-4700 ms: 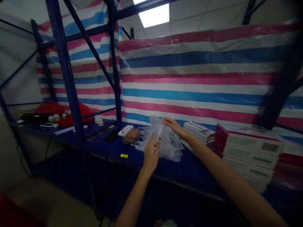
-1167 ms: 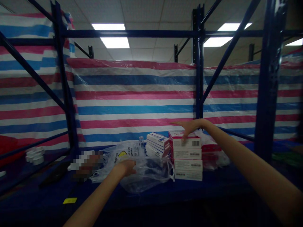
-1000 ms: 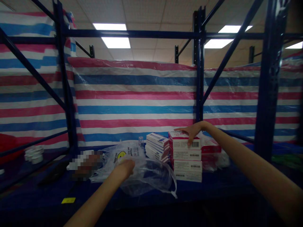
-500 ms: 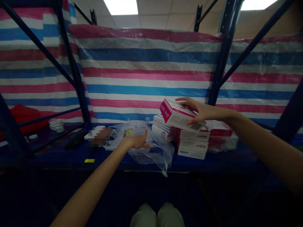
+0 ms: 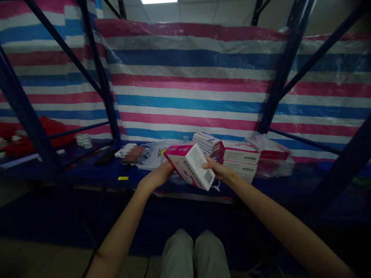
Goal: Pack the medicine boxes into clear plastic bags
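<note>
A pink-and-white cardboard box [image 5: 189, 166] is tilted in front of me above the shelf edge, between both hands. My right hand [image 5: 216, 168] grips its right end, the thumb pressed on the white face near the barcode. Against its left side is my left hand [image 5: 162, 174], closed on the box with its fingers hidden behind it. Beyond the box lies a clear plastic drawstring bag [image 5: 152, 152] with a yellow print, partly covered. To the right stands a stack of similar pink-and-white boxes [image 5: 240, 156].
White boxes [image 5: 206, 141] are stacked behind, near a small clear glass vial [image 5: 186, 139]. Plastic-wrapped boxes [image 5: 274, 154] lie right. Leftward are a dark flat object [image 5: 106, 157], white caps [image 5: 84, 141] and red cloth [image 5: 55, 129]. Blue rack posts [image 5: 101, 81] frame the blue shelf [image 5: 139, 181].
My right hand has brought the box from the top of the stack left and toward me. My left hand has moved from the plastic bag onto the box. The view has tilted down.
</note>
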A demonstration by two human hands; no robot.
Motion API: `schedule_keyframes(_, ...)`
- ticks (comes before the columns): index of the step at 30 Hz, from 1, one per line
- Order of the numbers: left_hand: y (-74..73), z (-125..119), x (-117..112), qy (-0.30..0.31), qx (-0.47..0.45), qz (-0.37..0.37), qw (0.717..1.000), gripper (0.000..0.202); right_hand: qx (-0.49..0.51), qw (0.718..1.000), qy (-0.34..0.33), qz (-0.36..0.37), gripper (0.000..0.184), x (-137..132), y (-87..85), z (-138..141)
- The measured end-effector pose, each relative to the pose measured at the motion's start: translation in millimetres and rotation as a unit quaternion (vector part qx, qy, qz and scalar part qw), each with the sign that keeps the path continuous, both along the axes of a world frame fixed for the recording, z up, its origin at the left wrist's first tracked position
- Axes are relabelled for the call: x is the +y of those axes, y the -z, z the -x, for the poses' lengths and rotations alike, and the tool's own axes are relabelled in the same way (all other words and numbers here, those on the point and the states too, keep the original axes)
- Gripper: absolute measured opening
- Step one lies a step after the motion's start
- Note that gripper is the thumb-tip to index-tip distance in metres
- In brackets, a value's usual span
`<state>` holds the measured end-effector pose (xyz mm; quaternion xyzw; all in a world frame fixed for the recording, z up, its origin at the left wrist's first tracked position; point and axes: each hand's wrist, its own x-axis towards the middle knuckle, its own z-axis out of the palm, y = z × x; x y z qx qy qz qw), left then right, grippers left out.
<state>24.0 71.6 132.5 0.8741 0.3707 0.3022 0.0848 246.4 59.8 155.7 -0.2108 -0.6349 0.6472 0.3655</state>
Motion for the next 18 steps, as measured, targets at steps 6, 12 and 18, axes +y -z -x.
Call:
schedule_keyframes(6, 25.2, 11.0, -14.9, -0.141, -0.178, -0.155, 0.962, 0.037, -0.001, 0.996, 0.095, 0.002, 0.064, 1.7, -5.5, -17.9)
schedule_keyframes(12, 28.7, 0.6, 15.4, -0.279, -0.261, -0.243, 0.892, 0.052, -0.141, 0.975, 0.143, -0.096, 0.06, 8.4, 13.2, -13.0)
schedule_keyframes(18, 30.2, 2.6, 37.7, -0.082, -0.364, 0.118, 0.92, 0.025, -0.288, 0.925, 0.135, -0.208, 0.064, 16.4, 20.5, -9.8)
